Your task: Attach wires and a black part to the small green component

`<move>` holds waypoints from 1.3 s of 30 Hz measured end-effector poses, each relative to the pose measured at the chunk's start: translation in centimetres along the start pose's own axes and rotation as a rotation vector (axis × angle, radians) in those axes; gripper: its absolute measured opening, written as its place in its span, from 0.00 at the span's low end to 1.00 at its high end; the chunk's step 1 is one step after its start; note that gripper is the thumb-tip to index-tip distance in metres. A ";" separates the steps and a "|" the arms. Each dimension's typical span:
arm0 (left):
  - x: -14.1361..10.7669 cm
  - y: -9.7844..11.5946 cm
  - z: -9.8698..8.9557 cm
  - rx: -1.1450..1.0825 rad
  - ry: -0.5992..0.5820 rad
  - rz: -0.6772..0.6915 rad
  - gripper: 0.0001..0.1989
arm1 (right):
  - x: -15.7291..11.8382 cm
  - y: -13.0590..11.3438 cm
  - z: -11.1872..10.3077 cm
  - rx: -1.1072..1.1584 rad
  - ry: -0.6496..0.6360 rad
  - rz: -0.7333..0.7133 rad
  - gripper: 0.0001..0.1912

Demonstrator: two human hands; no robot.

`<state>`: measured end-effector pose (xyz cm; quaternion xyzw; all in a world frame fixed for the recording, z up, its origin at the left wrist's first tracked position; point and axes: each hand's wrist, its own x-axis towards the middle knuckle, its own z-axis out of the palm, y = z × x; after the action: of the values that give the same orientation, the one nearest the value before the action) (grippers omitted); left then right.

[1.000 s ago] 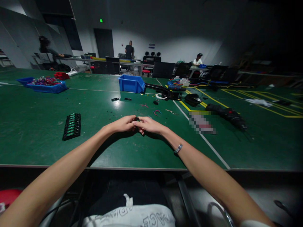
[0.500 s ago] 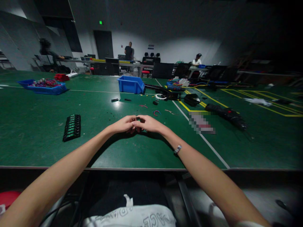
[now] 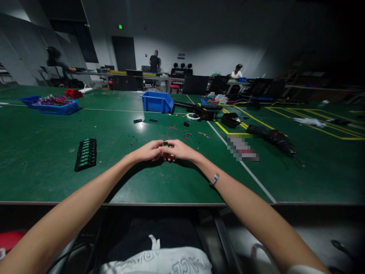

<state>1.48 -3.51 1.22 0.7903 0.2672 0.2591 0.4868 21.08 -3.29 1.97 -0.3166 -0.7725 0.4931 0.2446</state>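
My left hand and my right hand meet over the green table, fingers closed together around a small black and green part. Most of that part is hidden behind my fingers, so its exact kind does not show. To the left on the tabletop lies a row of black pieces with green boards, set side by side. Beyond my hands are two small black strips, one of them a black strip lying flat. Short red wires rest a little past my right hand.
A blue bin stands ahead, with blue trays of wires at the far left. Black tools and a white ring lie right of the bin. A long black object is farther right. Several people work at back tables.
Both hands stay together at nearly the same place, with only a slight shift of the fingers around the small part. The view has moved very slightly.
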 end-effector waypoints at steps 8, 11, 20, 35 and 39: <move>0.1 -0.4 0.3 -0.004 0.017 0.004 0.13 | 0.2 0.6 0.3 0.082 0.009 -0.004 0.24; 0.1 -0.1 0.5 -0.028 0.027 0.002 0.10 | 0.3 0.8 0.2 0.111 0.013 -0.001 0.23; 0.0 -0.3 0.5 -0.002 0.054 -0.027 0.09 | 0.4 0.9 0.1 0.110 -0.008 0.007 0.23; 0.5 -0.2 0.3 -0.070 0.072 -0.015 0.23 | 1.0 0.6 -1.1 0.118 0.173 0.062 0.27; 0.5 0.1 0.3 -0.109 0.068 0.011 0.22 | 1.1 1.2 -1.0 -0.023 0.269 -0.010 0.23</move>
<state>2.10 -3.41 1.24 0.7547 0.2649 0.3027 0.5183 21.29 -1.49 1.31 -0.3789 -0.7400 0.4361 0.3445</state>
